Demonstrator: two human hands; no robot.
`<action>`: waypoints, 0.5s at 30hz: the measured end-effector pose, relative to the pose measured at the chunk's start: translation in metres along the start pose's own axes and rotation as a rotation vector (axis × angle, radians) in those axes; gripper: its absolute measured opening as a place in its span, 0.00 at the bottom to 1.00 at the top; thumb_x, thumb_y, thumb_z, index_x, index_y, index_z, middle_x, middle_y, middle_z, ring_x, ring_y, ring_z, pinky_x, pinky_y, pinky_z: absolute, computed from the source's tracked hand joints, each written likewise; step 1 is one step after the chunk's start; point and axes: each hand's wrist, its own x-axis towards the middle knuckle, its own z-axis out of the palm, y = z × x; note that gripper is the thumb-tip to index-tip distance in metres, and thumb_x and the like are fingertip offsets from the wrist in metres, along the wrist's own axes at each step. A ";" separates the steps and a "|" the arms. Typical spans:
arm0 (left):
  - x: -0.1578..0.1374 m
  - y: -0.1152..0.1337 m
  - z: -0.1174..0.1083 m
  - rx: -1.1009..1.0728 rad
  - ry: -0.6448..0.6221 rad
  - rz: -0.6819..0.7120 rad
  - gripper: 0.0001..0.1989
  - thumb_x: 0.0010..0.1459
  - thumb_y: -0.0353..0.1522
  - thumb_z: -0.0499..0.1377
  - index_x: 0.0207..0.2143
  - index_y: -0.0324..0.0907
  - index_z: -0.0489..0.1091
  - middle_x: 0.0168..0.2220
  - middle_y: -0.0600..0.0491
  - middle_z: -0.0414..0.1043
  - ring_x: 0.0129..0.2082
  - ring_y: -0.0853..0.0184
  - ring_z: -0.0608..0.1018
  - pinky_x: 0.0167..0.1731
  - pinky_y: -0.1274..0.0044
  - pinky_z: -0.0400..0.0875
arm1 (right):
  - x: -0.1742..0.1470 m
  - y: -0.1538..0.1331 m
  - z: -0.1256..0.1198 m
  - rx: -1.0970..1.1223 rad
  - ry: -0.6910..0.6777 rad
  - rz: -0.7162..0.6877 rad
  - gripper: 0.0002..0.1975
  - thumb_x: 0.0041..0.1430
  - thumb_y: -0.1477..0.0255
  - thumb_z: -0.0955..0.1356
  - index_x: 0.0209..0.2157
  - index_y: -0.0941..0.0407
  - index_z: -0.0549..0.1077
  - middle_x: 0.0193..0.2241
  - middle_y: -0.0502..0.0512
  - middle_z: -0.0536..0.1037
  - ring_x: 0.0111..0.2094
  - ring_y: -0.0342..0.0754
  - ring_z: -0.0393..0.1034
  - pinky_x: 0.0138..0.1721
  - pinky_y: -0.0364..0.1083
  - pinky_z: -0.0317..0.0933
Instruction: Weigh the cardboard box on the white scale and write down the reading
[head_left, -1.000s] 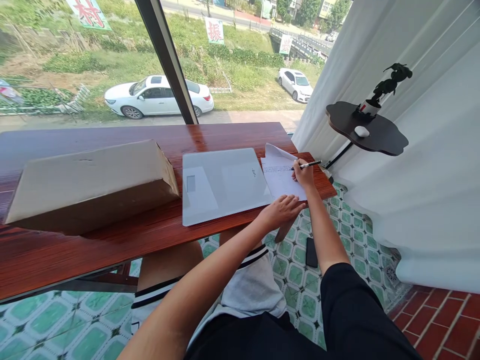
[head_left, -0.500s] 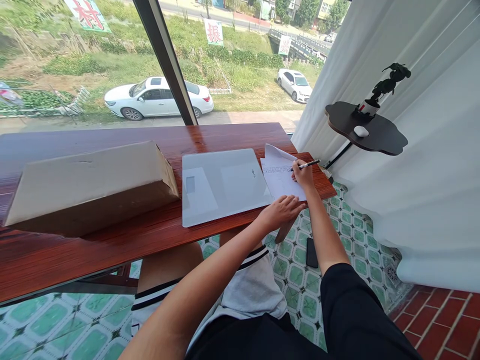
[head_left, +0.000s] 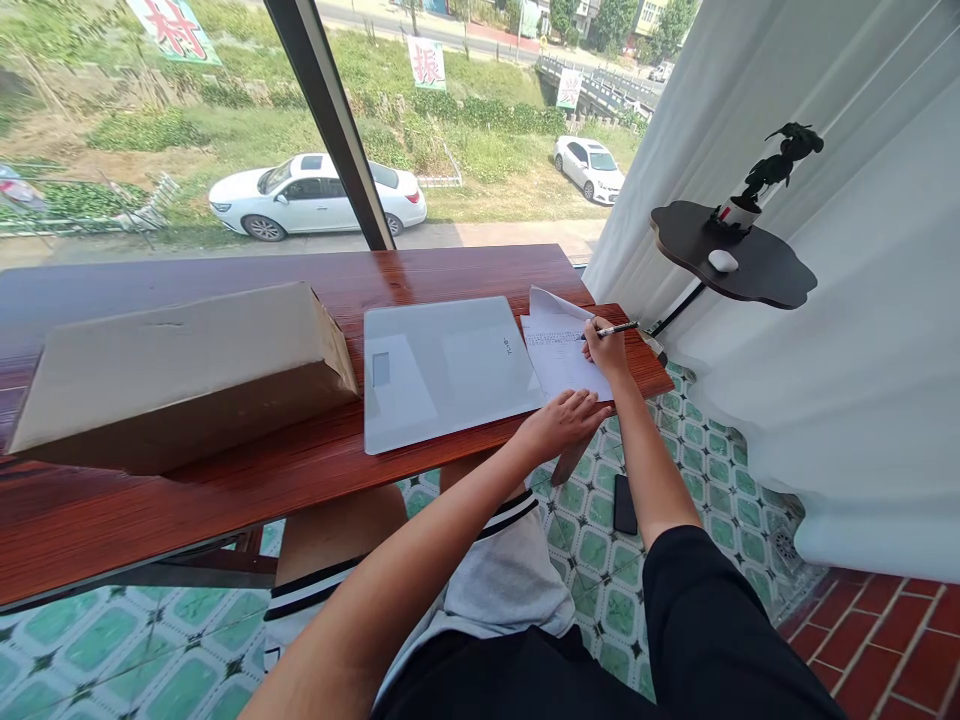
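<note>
My right hand (head_left: 604, 347) is closed around a dark patterned pen (head_left: 621, 328), its tip at the paper. Under it lies a white sheet of paper (head_left: 564, 365) with lines of handwriting across its upper part and a curled page at the top. Flat on the sheet's lower edge rests my left hand (head_left: 564, 424), fingers stretched out toward the right. Just left of the paper is a flat pale-grey panel (head_left: 450, 370) with a small square mark and some lettering; its kind is unclear.
A long cardboard box (head_left: 180, 370) stands on the reddish-brown wooden table (head_left: 292, 470) at left. Right of the table, a small dark side table (head_left: 765, 275) holds a potted plant (head_left: 739, 212) and a white mouse (head_left: 723, 261). A dark flat object (head_left: 624, 505) lies on the tiled floor.
</note>
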 end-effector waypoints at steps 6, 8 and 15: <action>0.000 0.000 0.001 0.000 0.001 -0.001 0.30 0.64 0.23 0.49 0.68 0.42 0.55 0.65 0.44 0.63 0.62 0.60 0.68 0.58 0.69 0.62 | 0.000 0.002 0.001 0.001 0.045 0.073 0.19 0.65 0.55 0.61 0.26 0.52 0.62 0.15 0.50 0.67 0.15 0.47 0.64 0.17 0.46 0.62; 0.001 -0.001 0.002 -0.004 0.000 0.003 0.30 0.64 0.23 0.49 0.67 0.42 0.55 0.65 0.43 0.63 0.62 0.60 0.68 0.58 0.69 0.62 | 0.000 0.004 0.001 -0.014 0.048 0.085 0.19 0.65 0.54 0.61 0.26 0.52 0.62 0.16 0.51 0.68 0.15 0.47 0.64 0.17 0.46 0.63; 0.001 -0.001 0.001 -0.011 -0.003 0.002 0.30 0.64 0.23 0.50 0.68 0.42 0.55 0.65 0.43 0.63 0.62 0.60 0.68 0.58 0.69 0.62 | 0.000 0.005 0.001 -0.041 0.033 0.085 0.21 0.64 0.52 0.61 0.25 0.52 0.61 0.16 0.53 0.69 0.17 0.47 0.65 0.18 0.46 0.62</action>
